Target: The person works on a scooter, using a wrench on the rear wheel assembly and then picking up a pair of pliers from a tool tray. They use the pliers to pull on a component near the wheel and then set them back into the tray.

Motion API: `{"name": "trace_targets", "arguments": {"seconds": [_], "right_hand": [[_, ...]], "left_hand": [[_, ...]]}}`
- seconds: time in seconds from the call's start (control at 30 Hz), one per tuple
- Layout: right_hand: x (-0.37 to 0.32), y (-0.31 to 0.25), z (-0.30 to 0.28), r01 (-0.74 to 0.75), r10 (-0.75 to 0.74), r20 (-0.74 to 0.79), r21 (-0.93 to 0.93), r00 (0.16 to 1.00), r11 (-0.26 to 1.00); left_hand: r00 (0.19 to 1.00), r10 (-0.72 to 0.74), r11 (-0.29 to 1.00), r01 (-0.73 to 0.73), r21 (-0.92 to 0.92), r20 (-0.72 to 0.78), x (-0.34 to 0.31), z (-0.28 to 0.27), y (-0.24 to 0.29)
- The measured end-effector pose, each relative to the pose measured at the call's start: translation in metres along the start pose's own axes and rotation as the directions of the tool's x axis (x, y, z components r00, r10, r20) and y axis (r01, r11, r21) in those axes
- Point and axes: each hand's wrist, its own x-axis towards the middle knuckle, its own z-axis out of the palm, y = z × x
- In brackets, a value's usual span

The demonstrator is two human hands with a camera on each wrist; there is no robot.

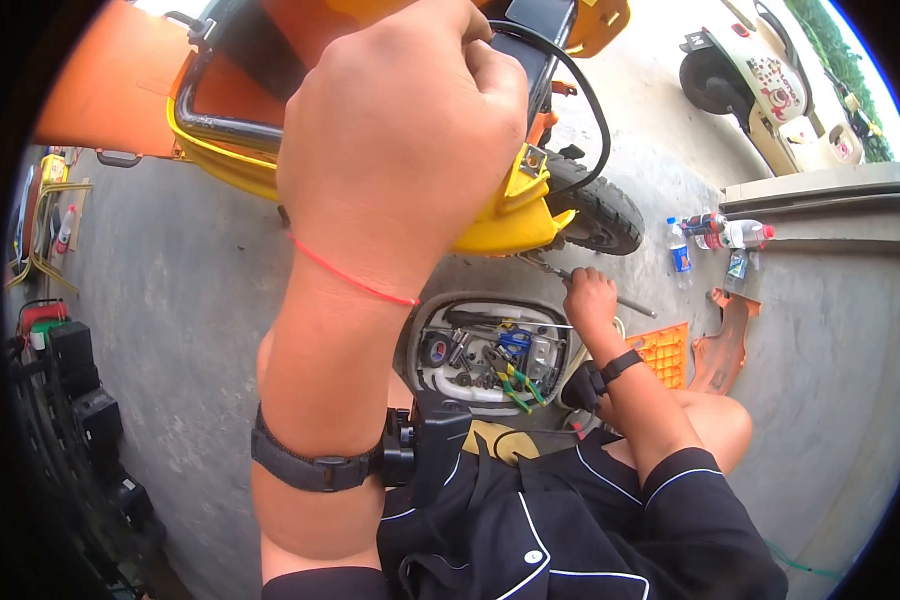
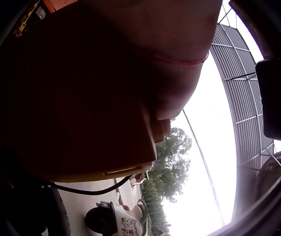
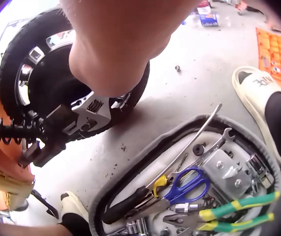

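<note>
My left hand (image 1: 405, 130), with a red string at its wrist, is raised large over the yellow-and-orange vehicle body (image 1: 510, 220); its fingertips are hidden, so I cannot tell whether it grips anything. The left wrist view shows its forearm and string (image 2: 179, 62) against a dark shape. Lower down, my right hand (image 1: 592, 300) grips a metal adjustable wrench (image 1: 545, 266) near the wheel (image 1: 605, 215). In the right wrist view, that hand (image 3: 116, 54) covers the handle, and the wrench head (image 3: 93, 112) sits against a dark part beside the wheel.
A tool tray (image 1: 417, 372) holds blue scissors (image 3: 192, 184), green-yellow pliers (image 3: 238, 206), a screwdriver and sockets. To the right are an orange grid panel (image 1: 665, 350), bottles (image 1: 678, 248) and a white scooter (image 1: 780, 90). Black boxes (image 1: 95, 415) stand at left.
</note>
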Motion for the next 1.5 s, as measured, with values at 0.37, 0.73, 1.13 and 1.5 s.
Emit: {"name": "trace_targets", "arguments": {"seconds": [0.37, 0.73, 1.13, 1.5], "right_hand": [[0.031, -0.009, -0.055, 0.059, -0.054, 0.493, 0.007, 0.868, 0.998], [0.087, -0.154, -0.095, 0.261, 0.161, 0.774, -0.390, 0.612, 0.883], [0.078, -0.177, -0.090, 0.682, 0.222, 0.903, -0.424, 0.368, 0.595], [0.075, -0.174, -0.159, 0.591, 0.153, 0.889, -0.407, 0.432, 0.696]], "left_hand": [[0.999, 0.029, 0.999, -0.027, 0.043, -0.036, 0.001, -0.001, -0.003], [0.996, 0.080, 0.984, -0.074, 0.164, -0.035, 0.004, 0.002, -0.010], [1.000, 0.013, 0.992, -0.011, 0.129, -0.012, -0.001, -0.002, 0.001], [0.999, -0.012, 0.988, 0.008, 0.153, 0.030, 0.003, -0.004, 0.001]]}}
